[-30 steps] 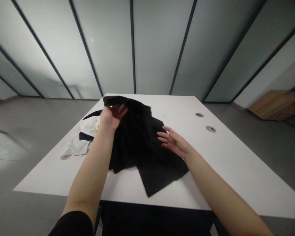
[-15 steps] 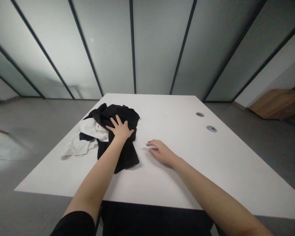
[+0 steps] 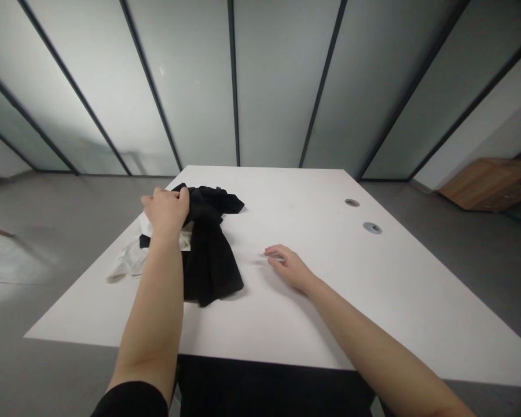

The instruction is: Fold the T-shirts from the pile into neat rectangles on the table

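While the left hand [image 3: 165, 211] has its fingers bent over the left end of the black garment [image 3: 212, 255], the back of the hand hides whether they pinch cloth. Right hand [image 3: 289, 269]: fingers loosely curved, thumb apart, holding nothing. Versus half a second ago, left was splayed flat mid-garment, now shifted toward the desk's [image 3: 417, 301] left edge; garment's far part bunched narrower; right hand about the same. Left arm reaches forward over the near edge, palm down; right forearm slants in from the near right corner. Black garment lies left of centre, overlapping the white garment [image 3: 132, 255] along the left edge.
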The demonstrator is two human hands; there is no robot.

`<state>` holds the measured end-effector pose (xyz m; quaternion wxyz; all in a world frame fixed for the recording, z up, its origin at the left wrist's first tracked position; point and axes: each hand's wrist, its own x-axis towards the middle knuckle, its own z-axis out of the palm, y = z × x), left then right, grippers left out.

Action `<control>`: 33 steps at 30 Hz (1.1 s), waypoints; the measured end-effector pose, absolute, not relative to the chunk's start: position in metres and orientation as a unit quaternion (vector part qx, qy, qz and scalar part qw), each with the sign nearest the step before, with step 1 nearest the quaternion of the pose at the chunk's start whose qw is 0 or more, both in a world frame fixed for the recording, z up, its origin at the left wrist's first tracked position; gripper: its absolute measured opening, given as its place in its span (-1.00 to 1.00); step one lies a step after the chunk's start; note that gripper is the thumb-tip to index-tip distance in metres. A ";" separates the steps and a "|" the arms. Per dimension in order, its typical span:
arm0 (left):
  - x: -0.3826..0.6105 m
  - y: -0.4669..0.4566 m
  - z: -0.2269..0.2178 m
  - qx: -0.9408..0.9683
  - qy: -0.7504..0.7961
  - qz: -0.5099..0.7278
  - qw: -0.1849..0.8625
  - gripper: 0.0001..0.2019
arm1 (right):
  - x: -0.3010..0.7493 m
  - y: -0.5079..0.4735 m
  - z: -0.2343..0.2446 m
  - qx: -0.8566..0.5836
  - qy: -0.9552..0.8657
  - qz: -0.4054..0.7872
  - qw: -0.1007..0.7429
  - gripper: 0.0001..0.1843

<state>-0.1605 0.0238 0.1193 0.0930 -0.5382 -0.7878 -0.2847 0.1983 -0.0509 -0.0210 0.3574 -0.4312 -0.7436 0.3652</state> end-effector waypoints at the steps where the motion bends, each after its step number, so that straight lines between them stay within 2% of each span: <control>1: -0.167 0.019 0.125 -0.517 -0.801 -0.290 0.084 -0.62 | 0.199 -0.051 -0.021 -0.435 -0.740 0.367 0.359 -0.76; 4: -0.164 0.006 0.132 -0.535 -0.779 -0.316 0.090 -0.74 | 0.198 -0.051 -0.020 -0.441 -0.731 0.373 0.363 -0.77; 8: -0.104 -0.001 0.115 -0.684 -0.636 -0.350 0.068 -0.77 | 0.194 -0.050 -0.021 -0.430 -0.740 0.365 0.366 -0.78; 11: -0.057 0.000 0.077 -0.809 -0.535 -0.243 -0.031 -0.64 | 0.193 -0.048 -0.023 -0.414 -0.766 0.332 0.363 -0.79; 15: -0.046 0.006 0.019 -0.778 -0.618 -0.039 -0.106 -0.35 | 0.195 -0.048 -0.022 -0.418 -0.789 0.287 0.347 -0.81; 18: -0.070 0.015 -0.003 -0.754 -0.650 0.000 -0.097 -0.31 | 0.198 -0.049 -0.021 -0.425 -0.796 0.274 0.333 -0.81; 24: -0.111 0.033 0.005 -0.747 -0.653 0.040 -0.115 -0.16 | 0.212 -0.046 -0.018 -0.453 -0.774 0.277 0.346 -0.78; 29: -0.083 0.036 0.019 -0.760 -0.641 0.078 -0.079 -0.37 | 0.223 -0.025 -0.010 -0.503 -0.741 0.245 0.371 -0.67; 31: -0.051 0.034 0.025 -0.773 -0.631 0.031 -0.047 -0.42 | 0.224 -0.011 -0.009 -0.509 -0.756 0.212 0.353 -0.59; 33: -0.016 0.031 0.026 -0.785 -0.616 -0.064 -0.013 -0.38 | 0.223 0.004 -0.010 -0.516 -0.775 0.175 0.321 -0.49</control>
